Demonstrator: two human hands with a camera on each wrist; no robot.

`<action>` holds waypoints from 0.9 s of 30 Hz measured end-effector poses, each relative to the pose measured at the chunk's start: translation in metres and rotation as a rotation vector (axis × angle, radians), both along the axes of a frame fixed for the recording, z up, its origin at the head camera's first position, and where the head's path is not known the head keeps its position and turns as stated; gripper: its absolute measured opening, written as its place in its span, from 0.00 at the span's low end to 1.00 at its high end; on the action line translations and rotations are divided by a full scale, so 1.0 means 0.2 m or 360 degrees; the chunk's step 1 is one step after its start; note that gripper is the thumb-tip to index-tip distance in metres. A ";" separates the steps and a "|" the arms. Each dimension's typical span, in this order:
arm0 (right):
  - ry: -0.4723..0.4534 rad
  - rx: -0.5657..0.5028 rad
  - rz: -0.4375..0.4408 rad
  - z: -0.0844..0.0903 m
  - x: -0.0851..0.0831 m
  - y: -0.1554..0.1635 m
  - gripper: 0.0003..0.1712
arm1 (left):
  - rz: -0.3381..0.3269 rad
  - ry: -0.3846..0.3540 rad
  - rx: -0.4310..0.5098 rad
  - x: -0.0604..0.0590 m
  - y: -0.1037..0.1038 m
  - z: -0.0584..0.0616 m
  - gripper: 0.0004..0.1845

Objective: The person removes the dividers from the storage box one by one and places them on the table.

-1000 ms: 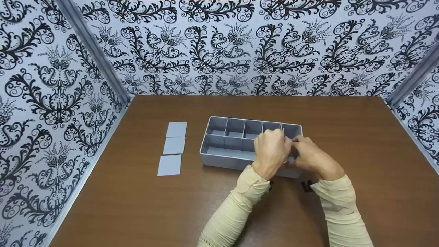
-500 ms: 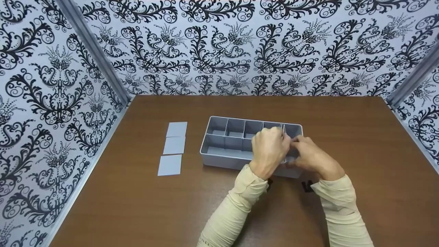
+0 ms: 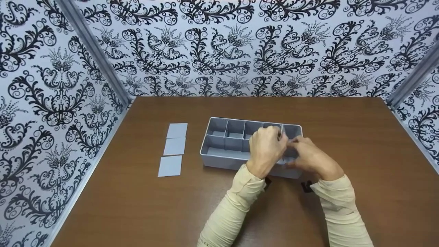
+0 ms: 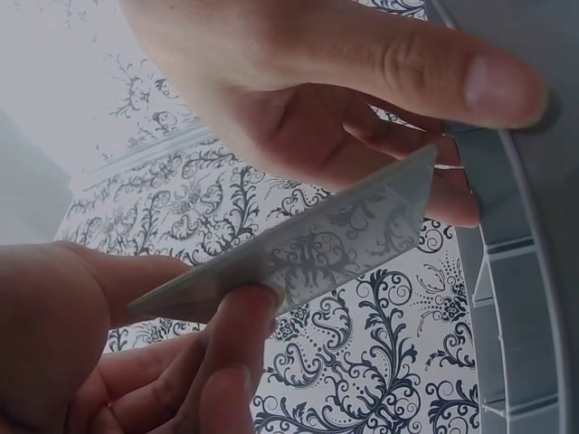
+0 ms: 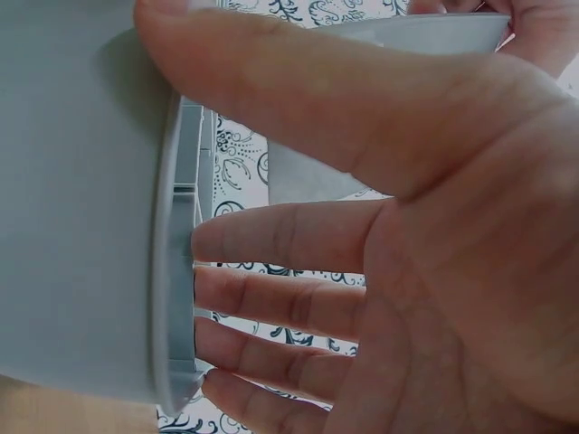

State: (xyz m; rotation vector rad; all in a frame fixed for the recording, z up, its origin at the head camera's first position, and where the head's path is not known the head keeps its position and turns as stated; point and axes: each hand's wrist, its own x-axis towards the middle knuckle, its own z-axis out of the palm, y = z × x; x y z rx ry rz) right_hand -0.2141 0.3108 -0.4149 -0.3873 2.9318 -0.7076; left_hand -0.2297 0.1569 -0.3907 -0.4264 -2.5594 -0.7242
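Observation:
A grey compartment organizer box (image 3: 226, 162) sits on the table, with thin walls dividing its inside. My left hand (image 3: 267, 147) is over its right part, pinching a thin, flat grey divider panel (image 4: 348, 244) between thumb and fingers. In the left wrist view the panel is tilted. My right hand (image 3: 315, 159) holds the box's front wall near the right end; its thumb (image 5: 271, 77) presses the outside and its fingers (image 5: 289, 237) reach over the rim to the inner side. The hands hide part of the right compartments in the head view.
Three flat grey panels (image 3: 174, 146) lie in a column on the table to the left of the box. A patterned black-and-white wall (image 3: 223, 51) rises behind the brown table (image 3: 137, 206), with another along its left side. Small dark shapes show near both sleeves.
My left hand has shifted slightly left, and the divider panel in it has tilted away from the box's cross slot. The right hand and the box keep their places.

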 end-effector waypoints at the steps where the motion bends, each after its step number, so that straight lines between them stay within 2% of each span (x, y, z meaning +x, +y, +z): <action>1: 0.0001 0.0003 0.0004 0.00 0.00 0.00 0.35 | 0.0005 0.0002 0.0004 0.00 -0.01 0.00 0.11; 10: 0.0016 0.0038 0.0048 0.00 -0.01 -0.03 0.36 | 0.0044 0.0081 0.0006 -0.02 -0.07 -0.02 0.12; 14: -0.0012 0.0038 0.0049 0.00 -0.02 -0.03 0.40 | 0.0046 0.0049 0.0021 -0.04 -0.14 -0.01 0.13; 18: -0.0007 0.0039 0.0065 0.01 -0.01 -0.02 0.43 | 0.0033 -0.0013 0.0077 -0.07 -0.23 0.01 0.12; 24: -0.0027 0.0031 0.0075 0.01 0.00 0.00 0.45 | 0.0082 0.0049 0.0115 -0.13 -0.41 0.02 0.08; 27: -0.0017 0.0046 0.0086 0.01 0.00 0.01 0.45 | 0.0104 0.0016 0.0145 -0.15 -0.52 0.02 0.07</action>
